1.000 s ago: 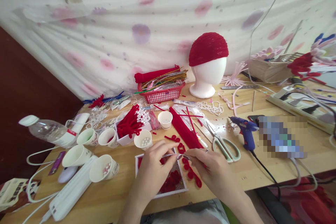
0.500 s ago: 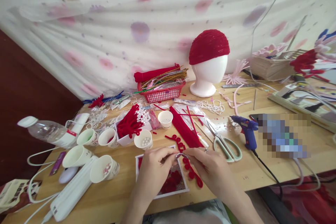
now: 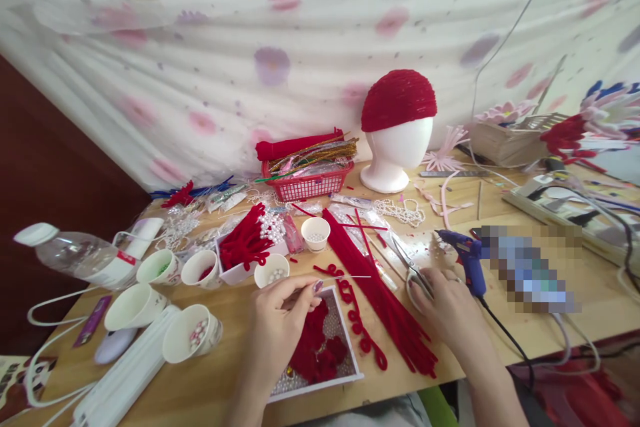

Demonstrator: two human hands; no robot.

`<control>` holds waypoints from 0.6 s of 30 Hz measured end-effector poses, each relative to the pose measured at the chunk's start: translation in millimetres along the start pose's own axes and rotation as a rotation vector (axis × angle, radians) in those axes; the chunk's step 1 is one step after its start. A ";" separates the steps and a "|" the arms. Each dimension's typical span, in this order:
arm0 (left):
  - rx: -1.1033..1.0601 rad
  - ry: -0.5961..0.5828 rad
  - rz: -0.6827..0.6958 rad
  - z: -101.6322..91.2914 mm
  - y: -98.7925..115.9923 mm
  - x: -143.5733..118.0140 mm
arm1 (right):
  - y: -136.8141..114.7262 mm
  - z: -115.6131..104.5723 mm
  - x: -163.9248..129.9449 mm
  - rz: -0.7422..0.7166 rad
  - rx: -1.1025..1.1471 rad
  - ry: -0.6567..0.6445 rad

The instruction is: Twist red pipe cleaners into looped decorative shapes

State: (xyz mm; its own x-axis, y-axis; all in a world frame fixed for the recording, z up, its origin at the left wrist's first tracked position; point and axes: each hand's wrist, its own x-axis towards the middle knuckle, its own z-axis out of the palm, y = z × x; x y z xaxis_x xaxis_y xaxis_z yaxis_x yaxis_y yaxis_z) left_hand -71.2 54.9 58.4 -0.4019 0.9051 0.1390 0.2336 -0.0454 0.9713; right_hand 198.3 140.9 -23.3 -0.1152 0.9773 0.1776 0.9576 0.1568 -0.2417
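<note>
While the left hand (image 3: 280, 323) pinches a thin, apparently bare wire (image 3: 353, 276), the right hand (image 3: 443, 297) curls over the scissors (image 3: 403, 255) on the wooden worktop (image 3: 225, 380), its grip hard to tell. By the left hand, a white tray (image 3: 351, 341) holds velvety red pieces (image 3: 325, 355) and round pearls (image 3: 286, 384). Beside it, fuzzy curls (image 3: 356, 325) look already shaped; straight strips (image 3: 390, 320) seem unworked.

Scissors (image 3: 410, 263) between tray (image 3: 330, 385) and glue gun (image 3: 471, 263), basket (image 3: 311, 187) behind tray, mannequin head (image 3: 397, 147) right of basket
</note>
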 end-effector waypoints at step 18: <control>-0.092 -0.103 -0.077 -9.5 6.8 16.6 | 16.1 -7.1 -2.2 0.111 0.019 -0.094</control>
State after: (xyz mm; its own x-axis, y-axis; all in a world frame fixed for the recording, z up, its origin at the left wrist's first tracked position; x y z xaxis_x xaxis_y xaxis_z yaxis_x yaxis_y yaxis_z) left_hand -84.8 65.7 69.2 -0.3210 0.9459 0.0470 0.1214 -0.0082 0.9926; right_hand 215.8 140.2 -20.8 -0.0339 0.9977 0.0591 0.9607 0.0488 -0.2731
